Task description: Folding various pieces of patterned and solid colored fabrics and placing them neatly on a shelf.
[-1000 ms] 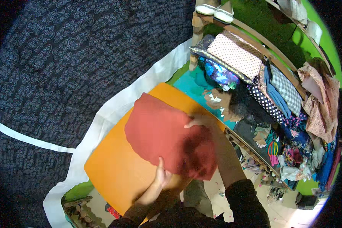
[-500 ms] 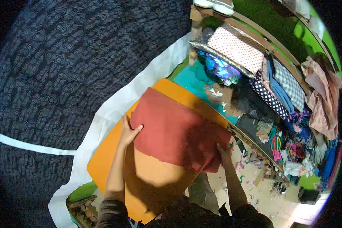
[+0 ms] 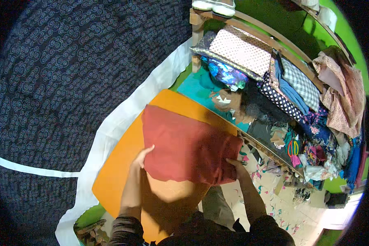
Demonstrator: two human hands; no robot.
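Red cloth (image 3: pixel 184 145) being pinched at opposite edges by fingers of left hand (image 3: pixel 142 158) and right hand (image 3: pixel 237 168); below fingers, orange desk (image 3: pixel 110 176) being partly covered; even tension being advised.

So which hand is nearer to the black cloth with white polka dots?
Right. The right hand is below and left of the polka-dot cloth; the left hand is farther left, at the red cloth's edge.
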